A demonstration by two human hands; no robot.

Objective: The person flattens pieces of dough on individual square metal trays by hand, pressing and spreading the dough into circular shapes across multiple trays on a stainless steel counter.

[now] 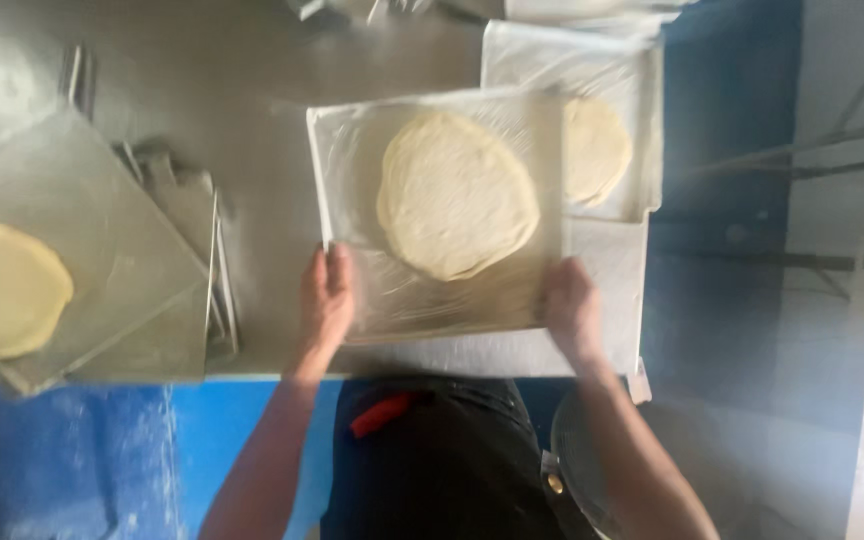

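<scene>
Head view first shows us what lies nearest: our dark apron with a red strip [382,413] at the waist, over a blue floor [102,460] dusted with white. Just beyond it runs the front edge of the grey counter [232,80].

Our two forearms reach forward and slightly outward from the body. The left hand [326,300] grips the near-left edge of a square board wrapped in clear film [352,170], fingers curled over the rim. The right hand [569,305] clamps the near-right corner of the same board, thumb on top. The hands stand well apart, one on each side.

On the board, near its middle, lies a flat round of pale dough [457,195], untouched by either hand. The board sits tilted over a white lined tray [602,280], and partly covers a second dough round [597,150] lying on another film-covered sheet farther back.

To the left, apart from our hands, a stack of grey boards [112,250] carries a third dough round [2,290], cut by the frame edge. At far right, metal rods [812,150] cross a pale wall.
</scene>
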